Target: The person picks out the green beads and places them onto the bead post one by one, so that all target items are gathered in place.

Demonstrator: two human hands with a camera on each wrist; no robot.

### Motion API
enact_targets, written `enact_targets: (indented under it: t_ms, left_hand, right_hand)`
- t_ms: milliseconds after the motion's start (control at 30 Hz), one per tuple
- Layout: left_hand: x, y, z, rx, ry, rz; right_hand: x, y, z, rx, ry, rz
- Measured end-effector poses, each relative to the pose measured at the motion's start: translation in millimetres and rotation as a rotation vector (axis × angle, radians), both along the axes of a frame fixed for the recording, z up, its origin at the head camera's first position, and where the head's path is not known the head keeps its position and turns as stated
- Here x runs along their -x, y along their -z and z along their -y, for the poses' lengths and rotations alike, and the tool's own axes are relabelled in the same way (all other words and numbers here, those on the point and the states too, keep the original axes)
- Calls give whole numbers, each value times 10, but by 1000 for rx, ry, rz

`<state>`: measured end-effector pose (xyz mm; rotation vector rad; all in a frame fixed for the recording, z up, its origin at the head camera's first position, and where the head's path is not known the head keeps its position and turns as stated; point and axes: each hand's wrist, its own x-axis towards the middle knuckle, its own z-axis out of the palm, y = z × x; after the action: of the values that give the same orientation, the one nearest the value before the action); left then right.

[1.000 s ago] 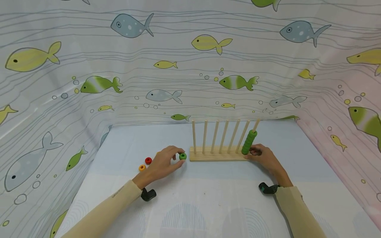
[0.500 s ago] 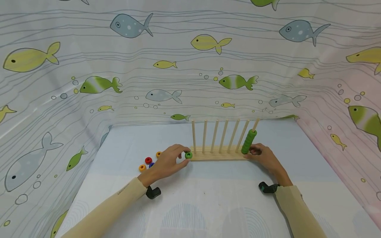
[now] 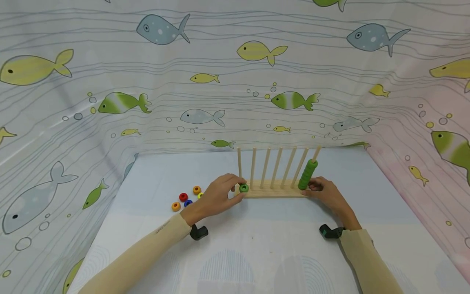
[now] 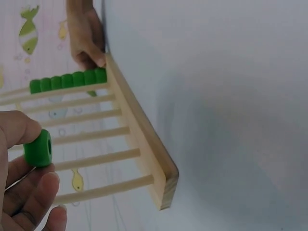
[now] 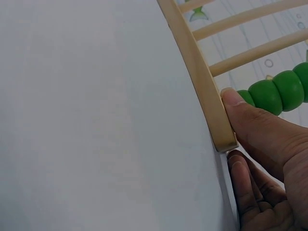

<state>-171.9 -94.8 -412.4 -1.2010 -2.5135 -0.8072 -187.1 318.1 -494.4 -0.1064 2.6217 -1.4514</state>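
My left hand (image 3: 217,197) pinches a green bead (image 4: 36,153) between thumb and fingertips, in front of the left end of a wooden peg rack (image 3: 273,192). Several upright pegs stand in a row along its base. Only the rightmost peg carries beads, a stack of green beads (image 3: 307,175), with bare wood above them. At the right end of the rack, my right hand (image 3: 327,197) grips the base. In the right wrist view the thumb (image 5: 248,113) lies on the base beside the lowest bead, and the other fingers curl at its end.
Loose beads lie on the table left of the rack: a red bead (image 3: 183,197), a blue bead (image 3: 188,203), orange ones (image 3: 176,206) and a yellow bead (image 3: 200,195) partly behind my left hand. A fish-patterned sheet (image 3: 235,94) rises behind the table and at its sides.
My left hand has moved right with the green bead, from beside the rack to in front of its left end. More loose beads show behind it. The right hand stays put.
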Motion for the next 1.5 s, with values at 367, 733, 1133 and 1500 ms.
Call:
enact_targets:
  t_ms: [367,733,1133,1500]
  left_hand:
    - [56,-102,-252,-19,62,-54]
    - [92,-242,-488,-14,118,-154]
    - [128,-441,-752,-38,171,-238]
    - [161,-614,-961,-63,217,-259]
  right_hand:
    - [-16,-25,12,22,-6,4]
    - [-30,-27,17,34,-2,10]
    - [-3,6,3,23,-8,3]
    - [10,20,1,1,8,-8]
